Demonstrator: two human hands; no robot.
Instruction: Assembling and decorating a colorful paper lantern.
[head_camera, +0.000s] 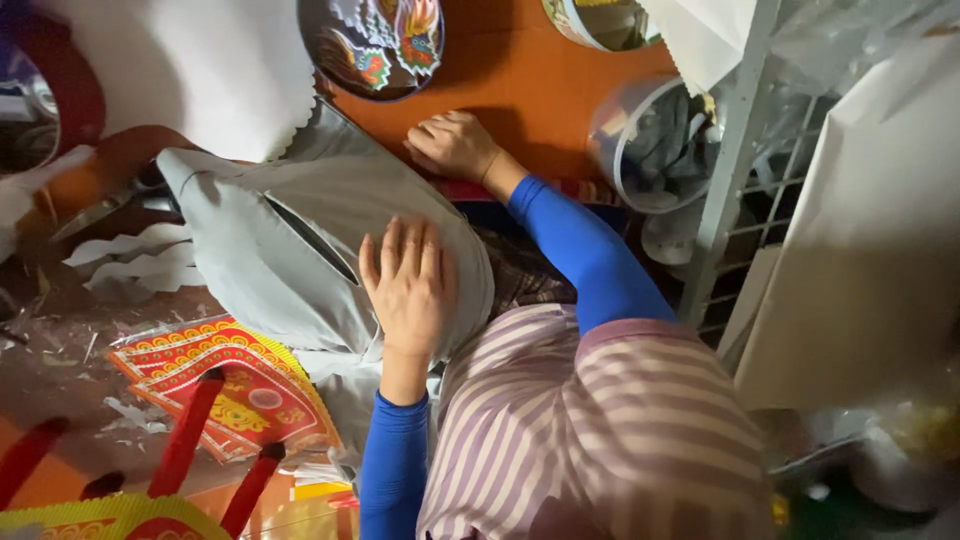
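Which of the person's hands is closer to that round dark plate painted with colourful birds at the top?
The right hand. It rests curled on the orange table just below the painted plate. The left hand lies flat on the grey cloth, farther down from the plate.

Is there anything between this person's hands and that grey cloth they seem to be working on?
Nothing visible. The left hand lies flat on the grey cloth, palm down. The right hand rests curled at the cloth's far edge on the orange table; whether it touches the cloth is unclear.
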